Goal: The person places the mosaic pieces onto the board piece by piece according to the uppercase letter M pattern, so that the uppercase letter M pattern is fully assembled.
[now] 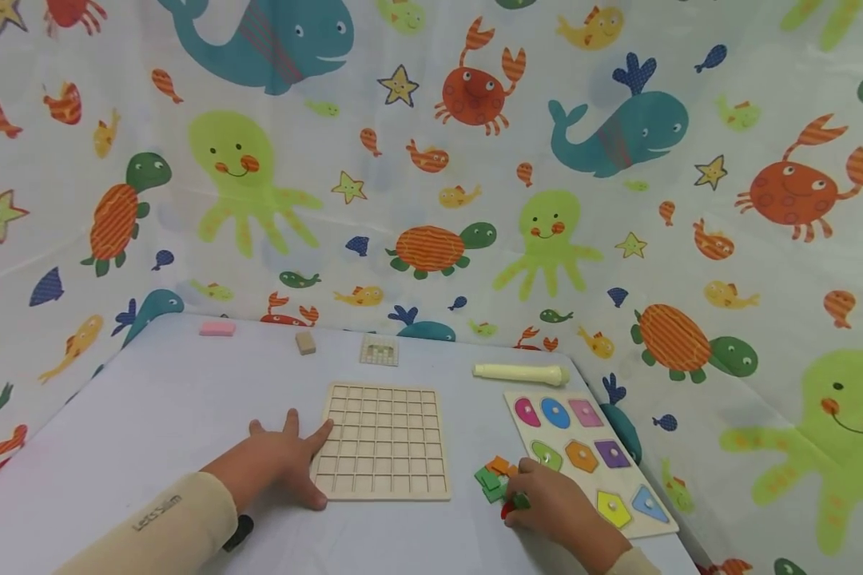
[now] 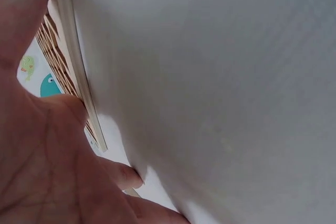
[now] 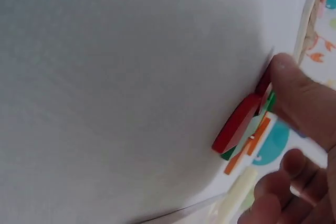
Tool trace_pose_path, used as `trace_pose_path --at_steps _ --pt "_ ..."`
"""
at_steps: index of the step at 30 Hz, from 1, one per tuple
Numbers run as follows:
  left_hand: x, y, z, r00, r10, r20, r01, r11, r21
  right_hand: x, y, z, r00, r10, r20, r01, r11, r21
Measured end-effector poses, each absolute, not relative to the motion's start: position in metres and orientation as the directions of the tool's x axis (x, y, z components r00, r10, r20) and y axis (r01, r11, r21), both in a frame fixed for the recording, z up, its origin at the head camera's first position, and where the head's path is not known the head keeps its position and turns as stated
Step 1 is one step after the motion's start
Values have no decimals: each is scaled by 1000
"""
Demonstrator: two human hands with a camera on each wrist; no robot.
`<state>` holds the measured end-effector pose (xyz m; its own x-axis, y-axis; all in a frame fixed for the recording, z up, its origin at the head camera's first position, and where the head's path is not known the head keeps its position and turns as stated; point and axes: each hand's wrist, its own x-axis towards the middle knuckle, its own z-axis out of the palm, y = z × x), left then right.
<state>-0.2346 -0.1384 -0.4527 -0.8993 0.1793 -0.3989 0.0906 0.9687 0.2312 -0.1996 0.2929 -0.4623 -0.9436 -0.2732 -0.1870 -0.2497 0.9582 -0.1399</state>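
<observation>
A wooden grid board [image 1: 386, 447] with square recesses lies flat on the table. My left hand [image 1: 282, 461] is spread, with fingertips and thumb along the board's left edge; in the left wrist view the thumb meets the board's thick rim [image 2: 73, 40]. To the right of the board is a small pile of flat coloured pieces, green [image 1: 491, 481] and orange [image 1: 499, 464] among them. Over this pile my right hand [image 1: 550, 503] bends its fingers and pinches a red piece [image 3: 266, 74]. Another red piece [image 3: 239, 124] leans on the pile. The index fingertip is hidden behind the thumb in the right wrist view.
A shape puzzle board [image 1: 588, 463] with knobbed coloured shapes lies right of the pile, partly under the right hand. Behind are a pale yellow stick [image 1: 521, 374], a small pegged tile [image 1: 379, 350], a tan block [image 1: 305, 343] and a pink block [image 1: 217, 328]. A patterned curtain [image 1: 431, 200] surrounds the table.
</observation>
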Motion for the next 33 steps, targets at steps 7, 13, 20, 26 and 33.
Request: trace_pose_path --at_steps 7,13,20,26,33 --pt "-235 -137 -453 -893 190 -408 98 967 236 -192 299 -465 -917 -337 -213 -303 936 -177" --pt "-234 -137 -451 -895 179 -408 83 967 242 -191 301 -466 -929 -295 -222 -267 952 -149" --pt "-232 -138 -447 -901 168 -399 74 968 241 -197 288 -456 -933 -302 -198 -262 943 -203" --pt "-233 -140 -445 -901 164 -401 61 965 257 -216 244 -443 -942 -332 -51 -298 895 -333" --pt "-237 -137 -452 -898 164 -408 57 963 262 -257 166 -439 -935 -353 -23 -319 868 -382"
